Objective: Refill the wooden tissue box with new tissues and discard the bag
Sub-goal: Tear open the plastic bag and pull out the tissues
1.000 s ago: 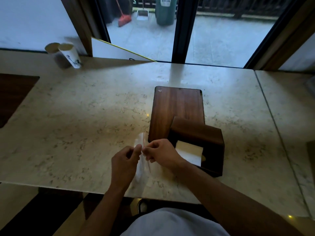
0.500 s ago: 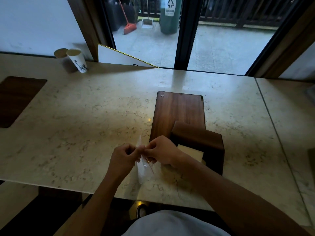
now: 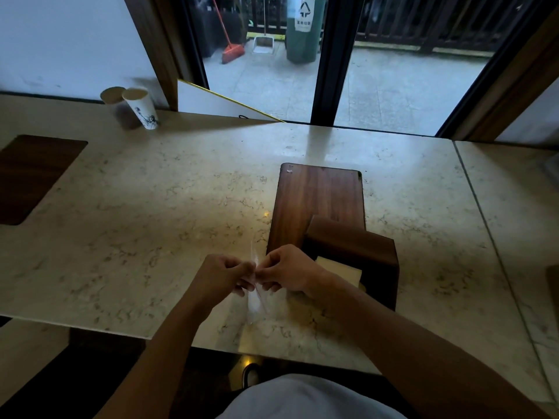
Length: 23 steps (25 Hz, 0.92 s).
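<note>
I see both hands meeting just above the near part of the marble table (image 3: 151,225), knuckles toward me, fingertips almost touching each other. The left hand (image 3: 222,275) and the right hand (image 3: 287,272) each pinch the clear plastic bag (image 3: 254,300) between thumb and fingers, one on either side of it. The bag is folded thin and stands on edge between them: a narrow sliver pokes up above the fingertips, and the larger, crumpled part hangs down below them to the tabletop. A thin reddish line runs slantwise along the film under the right fingers. I cannot tell whether anything is left inside the bag.

The wooden tissue box (image 3: 360,255) sits just beside the right hand, on its far right side, with the right wrist and forearm crossing in front of its near corner. Its open side faces me, and a pale stack of tissues (image 3: 340,269) shows inside, partly covered by the wrist. Behind the box, touching it, a flat wooden board (image 3: 317,204) lies on the marble; I take it for the box's lid, but I cannot confirm that from here.

Well apart from the hands, at the far left of the table, two paper cups (image 3: 133,107) stand close together by the wall. A dark wooden inset (image 3: 33,173) is set into the table at the left edge. Through the glass door I see a green bin (image 3: 304,28), a red broom (image 3: 231,51) and a dustpan (image 3: 263,45) outside.
</note>
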### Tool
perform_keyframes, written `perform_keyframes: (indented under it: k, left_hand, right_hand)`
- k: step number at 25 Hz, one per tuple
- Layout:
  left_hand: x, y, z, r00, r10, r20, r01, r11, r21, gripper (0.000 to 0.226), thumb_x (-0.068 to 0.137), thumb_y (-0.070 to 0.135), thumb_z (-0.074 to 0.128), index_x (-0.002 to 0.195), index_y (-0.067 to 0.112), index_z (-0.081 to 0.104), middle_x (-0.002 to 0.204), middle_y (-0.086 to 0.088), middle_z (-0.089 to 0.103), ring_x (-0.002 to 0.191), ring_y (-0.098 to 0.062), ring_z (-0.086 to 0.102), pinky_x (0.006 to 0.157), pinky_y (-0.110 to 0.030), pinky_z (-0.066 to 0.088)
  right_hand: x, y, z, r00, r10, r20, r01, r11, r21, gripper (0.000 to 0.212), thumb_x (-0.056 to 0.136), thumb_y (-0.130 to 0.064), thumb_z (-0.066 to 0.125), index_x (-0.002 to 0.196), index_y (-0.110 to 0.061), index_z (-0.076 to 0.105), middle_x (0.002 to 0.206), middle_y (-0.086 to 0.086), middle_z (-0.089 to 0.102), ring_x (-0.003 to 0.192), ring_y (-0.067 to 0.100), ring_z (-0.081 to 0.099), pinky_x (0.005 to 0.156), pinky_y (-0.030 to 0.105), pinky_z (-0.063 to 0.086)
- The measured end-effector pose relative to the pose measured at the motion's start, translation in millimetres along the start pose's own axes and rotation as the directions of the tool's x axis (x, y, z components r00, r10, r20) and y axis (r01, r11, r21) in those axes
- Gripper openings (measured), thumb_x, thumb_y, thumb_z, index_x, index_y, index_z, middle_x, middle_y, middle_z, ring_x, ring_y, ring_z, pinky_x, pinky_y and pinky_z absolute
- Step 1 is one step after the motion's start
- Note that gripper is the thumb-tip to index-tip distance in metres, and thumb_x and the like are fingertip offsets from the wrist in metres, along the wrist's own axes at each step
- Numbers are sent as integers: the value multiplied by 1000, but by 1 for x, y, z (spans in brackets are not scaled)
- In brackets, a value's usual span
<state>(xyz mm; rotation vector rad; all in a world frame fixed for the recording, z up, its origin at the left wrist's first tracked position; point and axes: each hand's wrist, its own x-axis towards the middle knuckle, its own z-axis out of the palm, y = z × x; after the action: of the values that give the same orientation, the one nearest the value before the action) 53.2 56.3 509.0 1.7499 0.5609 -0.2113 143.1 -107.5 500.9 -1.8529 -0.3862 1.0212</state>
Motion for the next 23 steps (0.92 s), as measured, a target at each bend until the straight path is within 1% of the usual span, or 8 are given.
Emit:
perform_keyframes:
  k: [3,5,7,11,16,18,21,23]
  left_hand:
    - [0,3,-3,998,-24,51,21,998,52,23,94,10,61,80,4,78,75,-12,79,70,-25,77,61,-29,59]
    - [-1,3,-2,998,-33,54,27,995,99,24,95,9,60,79,5,77,74,-10,79,69,-23,76,61,-28,59]
    - [-2,3,-1,996,-61,69,53,993,110,25,95,10,58,79,4,76,73,-11,78,67,-23,75,61,-29,60]
    - [-3,4,-1,982,-112,153,93,987,130,29,97,11,51,80,3,74,73,-14,75,64,-24,70,60,-32,57]
    - [-3,4,-2,970,-92,225,41,975,220,31,100,15,49,82,5,73,70,-7,72,61,-18,66,57,-26,52]
    - [-1,3,0,982,-64,179,17,968,251,32,99,14,48,78,6,72,66,-7,71,57,-17,63,53,-24,49]
    - [2,2,3,997,-31,70,18,984,177,34,91,12,49,64,7,69,57,-9,66,49,-19,55,46,-24,42]
    - [4,2,5,1000,-19,18,16,989,146,37,90,14,48,59,10,66,52,-7,63,44,-15,52,43,-22,41]
  right_hand:
    - [-2,2,0,1000,8,17,-9,999,42,15,85,-22,79,88,-8,78,83,6,78,70,8,71,70,24,60]
    - [-3,3,1,999,19,27,-20,998,53,18,87,-21,78,93,-4,78,92,12,78,74,11,71,74,26,60]
    - [-4,3,3,999,31,38,-32,999,44,19,89,-19,76,97,-2,77,96,16,78,77,13,72,75,25,60]
    - [-5,2,2,998,18,52,-19,1000,6,17,91,-16,73,96,-1,76,97,18,77,77,13,71,74,24,60]
    - [-3,1,2,996,-27,90,36,994,-105,11,92,-15,71,94,-6,75,94,15,77,76,13,72,74,27,59]
    - [-2,1,5,997,-37,66,43,994,-103,12,92,-17,71,95,-6,73,91,11,77,73,11,72,71,27,59]
    - [0,-1,12,999,-47,-16,45,991,-129,17,92,-24,69,89,-7,71,84,8,77,67,11,71,65,26,58]
    - [-1,-3,15,998,-38,-59,27,982,-188,21,94,-28,64,83,-10,70,78,6,75,63,12,68,62,26,56]
